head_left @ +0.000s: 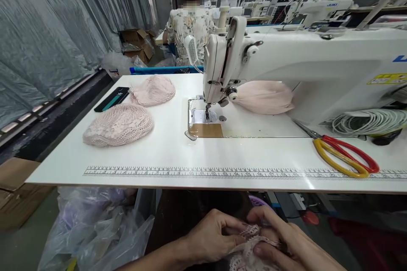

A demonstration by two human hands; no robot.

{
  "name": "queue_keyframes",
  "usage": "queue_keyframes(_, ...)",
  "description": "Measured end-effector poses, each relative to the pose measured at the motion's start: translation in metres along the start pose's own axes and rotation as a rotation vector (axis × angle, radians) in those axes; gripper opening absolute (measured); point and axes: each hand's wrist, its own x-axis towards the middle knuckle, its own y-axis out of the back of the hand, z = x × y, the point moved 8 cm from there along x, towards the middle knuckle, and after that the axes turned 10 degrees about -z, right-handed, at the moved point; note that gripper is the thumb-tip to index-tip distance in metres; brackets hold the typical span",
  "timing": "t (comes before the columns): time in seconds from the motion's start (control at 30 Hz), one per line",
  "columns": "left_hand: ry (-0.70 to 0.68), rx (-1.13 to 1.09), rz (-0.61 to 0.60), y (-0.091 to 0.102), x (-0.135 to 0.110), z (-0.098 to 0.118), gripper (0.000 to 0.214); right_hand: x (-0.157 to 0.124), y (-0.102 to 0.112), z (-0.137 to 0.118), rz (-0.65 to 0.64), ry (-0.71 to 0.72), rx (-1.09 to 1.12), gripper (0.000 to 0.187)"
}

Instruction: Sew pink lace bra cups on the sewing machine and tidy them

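Note:
Below the table's front edge, my left hand (213, 237) pinches a piece of pale pink lace fabric (251, 250) between thumb and fingers. From the other side my right hand (282, 241) grips the same lace, its fingers closed around it. The lower part of the lace runs out of the bottom of the view. On the table, left of the sewing machine (219, 67), lie a pink lace cup-shaped piece (119, 126) and a plainer pink cup-shaped piece (154, 90). Another smooth pink piece (263, 96) lies under the machine's arm.
Red and yellow scissors (341, 156) lie on the white table (159, 152) at the right, near a coiled white cord (369, 122). A printed ruler (235, 173) runs along the front edge. A dark phone-like item (112, 99) lies left. A person (190, 25) sits beyond.

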Motion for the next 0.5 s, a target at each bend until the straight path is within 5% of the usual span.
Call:
queue_keyframes(0.33,-0.056,0.183,-0.066,0.003,-0.017,0.028,0.027,0.007,0.005,-0.017,-0.032,0.011,0.093,0.031)
queue_keyframes(0.5,-0.067,0.300,-0.091,0.003,-0.023,0.037,0.048,0.008,0.004,-0.029,-0.094,0.043,0.046,0.029)
